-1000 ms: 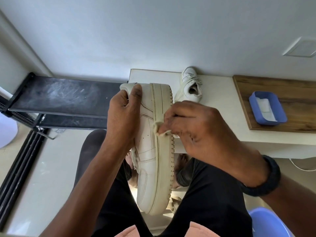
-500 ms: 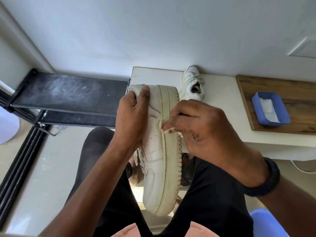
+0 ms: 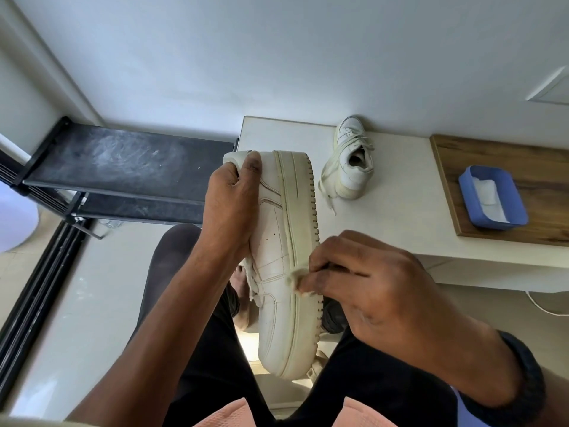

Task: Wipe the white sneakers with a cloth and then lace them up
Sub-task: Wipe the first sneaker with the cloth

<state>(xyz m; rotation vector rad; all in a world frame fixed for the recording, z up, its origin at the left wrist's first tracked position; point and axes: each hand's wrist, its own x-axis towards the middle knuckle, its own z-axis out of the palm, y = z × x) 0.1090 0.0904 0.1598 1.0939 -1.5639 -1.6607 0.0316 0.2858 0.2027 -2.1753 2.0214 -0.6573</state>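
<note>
My left hand (image 3: 229, 208) grips a white sneaker (image 3: 284, 318) by its far end and holds it on its side over my lap, sole edge to the right. My right hand (image 3: 369, 288) pinches a small pale cloth (image 3: 295, 277) and presses it against the sneaker's midsole about halfway along. The second white sneaker (image 3: 352, 158) stands upright on the white table (image 3: 400, 211), its laces loose and trailing toward the table's front.
A blue tray (image 3: 495, 224) holding white cloth sits on a wooden board (image 3: 545, 167) at the table's right. A black shelf rack (image 3: 123, 167) stands to the left. My legs in dark trousers are below the sneaker, and a blue object shows at bottom right.
My right hand has slid the cloth down the midsole toward me, from near the far end to the middle. My left hand keeps its grip on the sneaker.
</note>
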